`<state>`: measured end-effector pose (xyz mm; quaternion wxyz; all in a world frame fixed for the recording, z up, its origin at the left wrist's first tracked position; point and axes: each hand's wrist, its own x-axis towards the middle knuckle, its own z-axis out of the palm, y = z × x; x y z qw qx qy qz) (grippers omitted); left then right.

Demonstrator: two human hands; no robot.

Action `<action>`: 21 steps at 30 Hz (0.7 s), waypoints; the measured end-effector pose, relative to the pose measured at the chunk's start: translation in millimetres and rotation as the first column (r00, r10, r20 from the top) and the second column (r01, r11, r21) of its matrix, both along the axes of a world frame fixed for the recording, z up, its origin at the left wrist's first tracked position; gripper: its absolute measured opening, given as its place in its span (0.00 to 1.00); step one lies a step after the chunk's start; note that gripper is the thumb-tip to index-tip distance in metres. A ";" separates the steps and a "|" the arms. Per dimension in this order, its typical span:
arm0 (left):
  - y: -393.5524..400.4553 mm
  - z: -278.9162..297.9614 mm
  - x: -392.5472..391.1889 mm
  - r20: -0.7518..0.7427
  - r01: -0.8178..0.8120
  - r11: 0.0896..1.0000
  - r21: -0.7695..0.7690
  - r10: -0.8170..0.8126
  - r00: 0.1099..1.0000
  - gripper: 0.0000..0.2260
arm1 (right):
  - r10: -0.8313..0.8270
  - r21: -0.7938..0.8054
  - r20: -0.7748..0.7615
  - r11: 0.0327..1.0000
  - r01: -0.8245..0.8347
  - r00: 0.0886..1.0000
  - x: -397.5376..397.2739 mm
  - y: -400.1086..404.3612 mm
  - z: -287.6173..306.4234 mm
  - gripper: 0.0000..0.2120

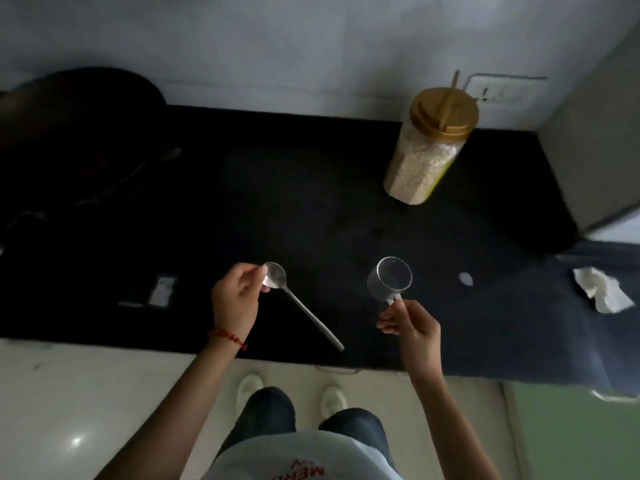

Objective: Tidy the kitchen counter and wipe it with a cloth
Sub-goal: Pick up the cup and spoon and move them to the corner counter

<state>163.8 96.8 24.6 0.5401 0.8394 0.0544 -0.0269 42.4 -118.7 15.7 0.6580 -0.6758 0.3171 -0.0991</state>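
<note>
Counter (pixel 311 188), dark, spans the view under both hands, its front edge just behind the wrists. Dark pan (pixel 79 109), far beyond the left hand, at the wall. Jar (pixel 429 147) of pale grains, gold lid, well beyond the right hand. Crumpled white cloth (pixel 601 289) lies on the counter, off to the right of the right hand. Left hand (pixel 235 299), red thread at the wrist, pinches the bowl of a spoon (pixel 301 299); the handle points back toward the person. Right hand (pixel 410 327) pinches the handle of a clear cup (pixel 391 277). Small white spot (pixel 465 279) sits right of the cup.
</note>
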 end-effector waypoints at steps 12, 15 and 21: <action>152.0 1.9 -146.9 0.007 -0.670 0.740 -0.059 0.672 0.741 0.05 | 0.648 0.036 -0.020 0.761 -0.648 0.761 23.9 123.6 1.6 0.11; 197.6 -0.2 -202.6 -0.008 -0.800 0.595 -0.072 0.802 0.597 0.06 | 0.775 0.055 -0.037 0.632 -0.773 0.631 6.1 179.7 -5.1 0.12; 279.5 -4.4 -333.6 -0.062 -0.959 0.275 -0.066 0.958 0.279 0.07 | 0.922 0.026 -0.025 0.387 -0.922 0.387 -42.9 297.0 -13.2 0.14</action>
